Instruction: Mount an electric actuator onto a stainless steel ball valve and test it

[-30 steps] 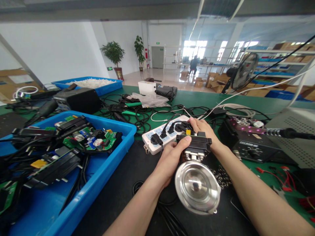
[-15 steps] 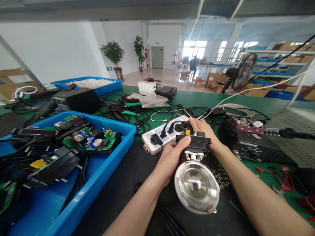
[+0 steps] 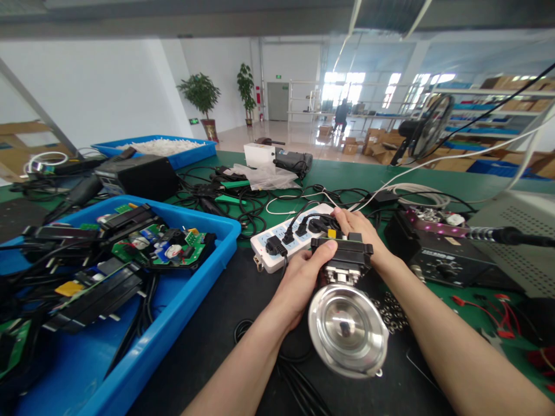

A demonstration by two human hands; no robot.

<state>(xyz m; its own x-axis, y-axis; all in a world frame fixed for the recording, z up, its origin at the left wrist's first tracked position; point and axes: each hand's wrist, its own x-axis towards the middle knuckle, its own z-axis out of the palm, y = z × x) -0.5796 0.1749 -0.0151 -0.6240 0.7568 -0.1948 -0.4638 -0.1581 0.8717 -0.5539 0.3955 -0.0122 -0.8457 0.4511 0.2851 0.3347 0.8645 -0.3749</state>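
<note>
White walls (image 3: 95,92); glossy floor (image 3: 297,134) reflecting light. Bright daylight through far windows (image 3: 342,84). Grey door (image 3: 277,103) at back, two potted trees (image 3: 200,92) left of it. Storage shelves (image 3: 477,91) at right, loaded with cardboard boxes (image 3: 505,82). Green worktop (image 3: 347,174) in foreground.

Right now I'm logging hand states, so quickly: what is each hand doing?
Left hand: closed on the black housing, thumb on top.
Right hand: behind the black housing, partly hidden, so its grip cannot be told.
</note>
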